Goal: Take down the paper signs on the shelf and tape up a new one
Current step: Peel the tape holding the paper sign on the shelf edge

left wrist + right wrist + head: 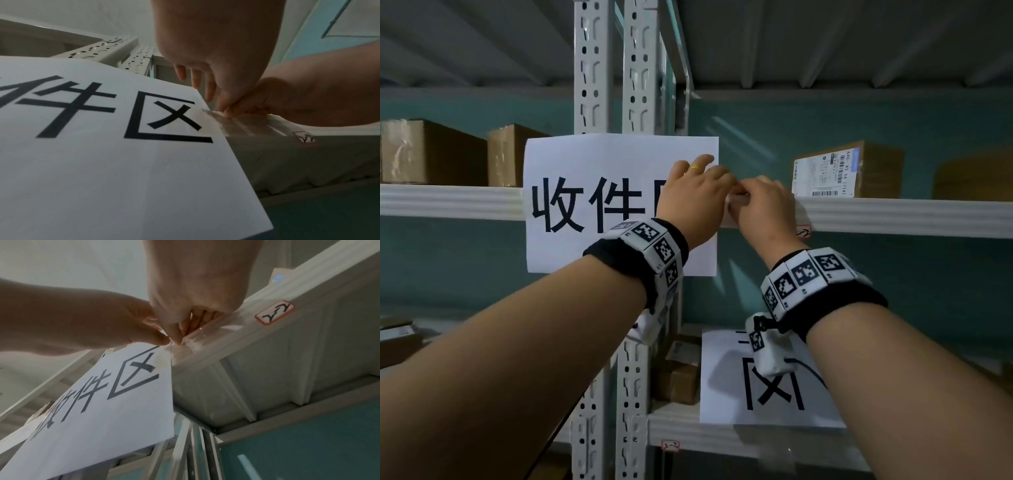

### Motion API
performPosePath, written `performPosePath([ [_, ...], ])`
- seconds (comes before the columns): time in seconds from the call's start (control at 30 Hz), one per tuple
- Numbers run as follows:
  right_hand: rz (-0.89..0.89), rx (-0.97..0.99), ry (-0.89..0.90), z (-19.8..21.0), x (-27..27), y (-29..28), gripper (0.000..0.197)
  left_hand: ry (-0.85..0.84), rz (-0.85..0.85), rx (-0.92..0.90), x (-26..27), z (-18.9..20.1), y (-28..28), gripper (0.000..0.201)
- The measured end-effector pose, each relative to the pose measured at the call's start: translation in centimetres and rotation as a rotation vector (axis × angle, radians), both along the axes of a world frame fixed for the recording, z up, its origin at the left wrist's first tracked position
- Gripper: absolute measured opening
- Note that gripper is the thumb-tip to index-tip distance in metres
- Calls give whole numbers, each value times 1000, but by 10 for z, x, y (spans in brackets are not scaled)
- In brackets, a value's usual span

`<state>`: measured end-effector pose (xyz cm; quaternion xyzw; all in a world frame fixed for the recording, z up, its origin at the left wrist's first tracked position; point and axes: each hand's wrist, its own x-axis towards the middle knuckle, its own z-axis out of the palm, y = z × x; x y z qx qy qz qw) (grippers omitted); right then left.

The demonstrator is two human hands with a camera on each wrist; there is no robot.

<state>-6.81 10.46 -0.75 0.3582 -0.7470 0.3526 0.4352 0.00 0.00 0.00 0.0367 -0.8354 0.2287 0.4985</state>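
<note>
A white paper sign (585, 164) with large black characters hangs across the shelf beam (893, 216) and the uprights. My left hand (698, 192) lies on the sign's right part with its fingers spread, and its thumb (160, 337) presses at the sign's right edge. My right hand (760, 205) is just beside it on the beam, fingers curled. Those fingers pinch a strip of clear tape (191, 339) that runs from the sign's edge onto the beam. From the left wrist, the tape (242, 125) is seen lying over paper and beam.
A second white sign (722, 387) leans on the lower shelf beside a cardboard box (678, 377). Brown boxes (431, 150) stand on the upper shelf at left, a labelled parcel (859, 171) at right. A small handwritten label (803, 232) is stuck on the beam.
</note>
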Motion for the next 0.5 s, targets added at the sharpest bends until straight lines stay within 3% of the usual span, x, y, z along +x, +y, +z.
performPosePath([
  [0.13, -47, 27, -6, 4, -4, 1, 22, 11, 122, -88, 1, 4, 5, 30],
  [0.3, 2, 31, -49, 9, -5, 2, 28, -91, 249, -108, 5, 13, 15, 35],
  [0.5, -12, 77, -40, 11, -6, 4, 22, -81, 260, -134, 12, 15, 23, 32],
])
